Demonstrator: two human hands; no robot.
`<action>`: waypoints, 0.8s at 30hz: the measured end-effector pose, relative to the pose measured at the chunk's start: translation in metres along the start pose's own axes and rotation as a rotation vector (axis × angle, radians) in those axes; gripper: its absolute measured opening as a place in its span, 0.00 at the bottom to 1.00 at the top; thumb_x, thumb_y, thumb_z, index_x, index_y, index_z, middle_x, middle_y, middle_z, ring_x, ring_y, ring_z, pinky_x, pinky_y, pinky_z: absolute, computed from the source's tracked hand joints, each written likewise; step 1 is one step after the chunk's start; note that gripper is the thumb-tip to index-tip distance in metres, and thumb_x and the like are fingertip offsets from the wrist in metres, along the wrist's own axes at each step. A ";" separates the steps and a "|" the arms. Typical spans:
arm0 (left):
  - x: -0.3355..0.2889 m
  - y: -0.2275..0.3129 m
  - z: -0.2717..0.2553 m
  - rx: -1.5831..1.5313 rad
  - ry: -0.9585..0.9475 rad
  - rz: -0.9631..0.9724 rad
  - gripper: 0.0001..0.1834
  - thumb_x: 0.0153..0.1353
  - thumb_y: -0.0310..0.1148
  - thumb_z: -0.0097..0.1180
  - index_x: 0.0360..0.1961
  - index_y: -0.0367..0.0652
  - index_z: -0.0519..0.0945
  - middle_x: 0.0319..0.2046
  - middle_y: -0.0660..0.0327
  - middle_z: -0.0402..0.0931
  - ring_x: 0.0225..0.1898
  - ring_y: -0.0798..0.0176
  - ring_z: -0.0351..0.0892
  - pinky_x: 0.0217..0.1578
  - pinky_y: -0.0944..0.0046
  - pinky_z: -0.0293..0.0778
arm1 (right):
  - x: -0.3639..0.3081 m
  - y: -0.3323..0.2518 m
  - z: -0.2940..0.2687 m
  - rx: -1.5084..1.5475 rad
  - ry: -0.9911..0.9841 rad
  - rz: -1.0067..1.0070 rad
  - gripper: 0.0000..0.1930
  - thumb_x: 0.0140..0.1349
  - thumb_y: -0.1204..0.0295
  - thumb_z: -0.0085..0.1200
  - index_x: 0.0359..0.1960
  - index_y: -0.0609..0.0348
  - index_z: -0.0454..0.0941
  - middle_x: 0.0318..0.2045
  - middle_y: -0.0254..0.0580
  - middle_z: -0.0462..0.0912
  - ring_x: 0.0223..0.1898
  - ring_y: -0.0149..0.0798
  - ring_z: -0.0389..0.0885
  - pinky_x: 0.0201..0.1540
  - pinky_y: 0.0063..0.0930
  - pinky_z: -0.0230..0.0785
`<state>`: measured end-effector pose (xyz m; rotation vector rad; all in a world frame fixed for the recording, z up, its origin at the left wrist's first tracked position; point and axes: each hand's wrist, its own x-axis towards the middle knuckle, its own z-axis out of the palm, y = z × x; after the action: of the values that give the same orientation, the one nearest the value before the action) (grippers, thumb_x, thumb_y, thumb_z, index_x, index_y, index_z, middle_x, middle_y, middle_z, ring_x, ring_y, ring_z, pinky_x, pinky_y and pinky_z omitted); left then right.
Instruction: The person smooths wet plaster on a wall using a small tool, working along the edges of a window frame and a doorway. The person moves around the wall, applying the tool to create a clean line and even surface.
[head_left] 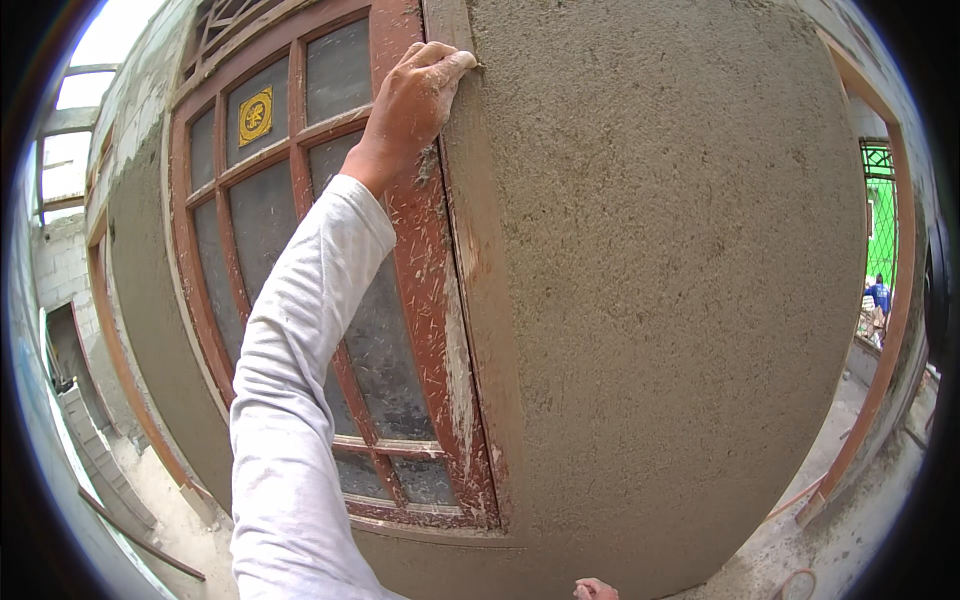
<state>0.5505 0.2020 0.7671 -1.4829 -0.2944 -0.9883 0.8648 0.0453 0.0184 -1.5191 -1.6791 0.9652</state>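
My left hand [418,95], dusted with grey, is raised high against the wooden frame [484,300] that borders the window. Its fingers are closed in a pinch at the seam where the frame meets the plastered wall [680,250]. Whatever sits between the fingertips is too small to make out. The window [268,225] has reddish-brown bars, dusty dark panes and pale splashes of plaster. A yellow square sticker [255,116] is stuck on an upper pane. Of my right hand [596,590], only a bit shows at the bottom edge, low by the wall; its grip is hidden.
On the right, a brown-framed opening [893,240] gives onto a green wall and a person in blue [879,296]. A dark rod [140,535] slants at lower left. Another brown frame [125,330] stands by bare block walls on the left.
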 end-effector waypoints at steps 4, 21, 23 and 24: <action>-0.011 0.016 -0.005 -0.028 -0.024 -0.016 0.13 0.71 0.25 0.61 0.53 0.41 0.89 0.49 0.55 0.86 0.54 0.51 0.85 0.57 0.54 0.83 | -0.001 0.012 0.008 -0.030 0.006 -0.023 0.18 0.79 0.60 0.54 0.59 0.60 0.83 0.57 0.53 0.87 0.60 0.59 0.84 0.63 0.50 0.74; -0.059 0.071 -0.027 -0.154 -0.038 -0.094 0.10 0.68 0.21 0.62 0.48 0.39 0.89 0.46 0.57 0.86 0.51 0.53 0.84 0.55 0.58 0.83 | -0.027 0.016 0.010 0.009 -0.016 0.012 0.18 0.78 0.61 0.54 0.58 0.62 0.83 0.54 0.54 0.88 0.57 0.55 0.85 0.61 0.48 0.75; -0.035 0.048 -0.015 -0.203 0.091 -0.159 0.09 0.69 0.22 0.62 0.47 0.40 0.90 0.45 0.57 0.87 0.49 0.53 0.85 0.53 0.59 0.83 | -0.026 0.026 0.014 0.007 0.015 -0.017 0.17 0.78 0.61 0.54 0.56 0.61 0.83 0.53 0.54 0.88 0.55 0.56 0.85 0.59 0.48 0.76; -0.012 0.037 -0.014 -0.205 0.135 -0.188 0.08 0.71 0.25 0.63 0.47 0.40 0.90 0.43 0.56 0.88 0.47 0.51 0.87 0.53 0.59 0.83 | -0.026 0.037 0.019 0.006 0.044 -0.047 0.17 0.77 0.60 0.54 0.55 0.61 0.83 0.52 0.54 0.88 0.54 0.56 0.86 0.58 0.48 0.76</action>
<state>0.5641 0.1861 0.7311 -1.5842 -0.2439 -1.2956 0.8698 0.0197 -0.0233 -1.4799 -1.6726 0.9052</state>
